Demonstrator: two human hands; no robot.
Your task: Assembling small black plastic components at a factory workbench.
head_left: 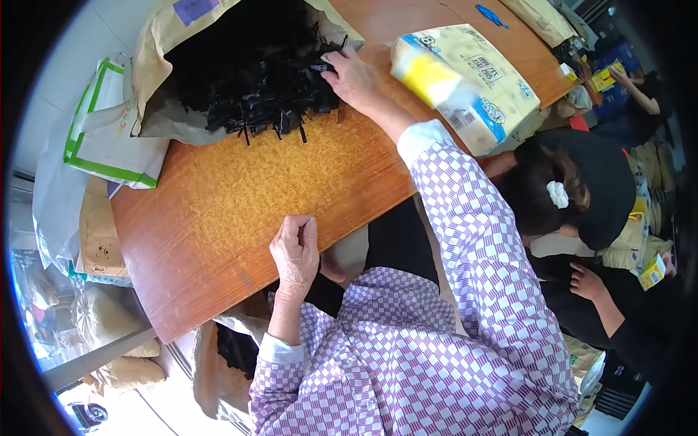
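Note:
Small black strip-like pieces point(273, 98) spill in a heap from the mouth of a large brown paper bag point(149, 62), which lies on its side on the wooden table. At the heap's right edge is my right hand point(353, 78), its fingers pinched on one of the black pieces. My left hand point(297, 253) is closed over the table's near edge, thumb against curled fingers. Whatever it may hold is hidden from view. Worn, yellowed tabletop point(254, 182) lies between my left hand and the heap.
A cream, blue and yellow plastic-wrapped pack point(472, 80) sits right of my right forearm. A white bag with green trim point(109, 134) stands at the table's left. Below the near edge is an open sack point(218, 363). Other people point(574, 189) sit close on the right.

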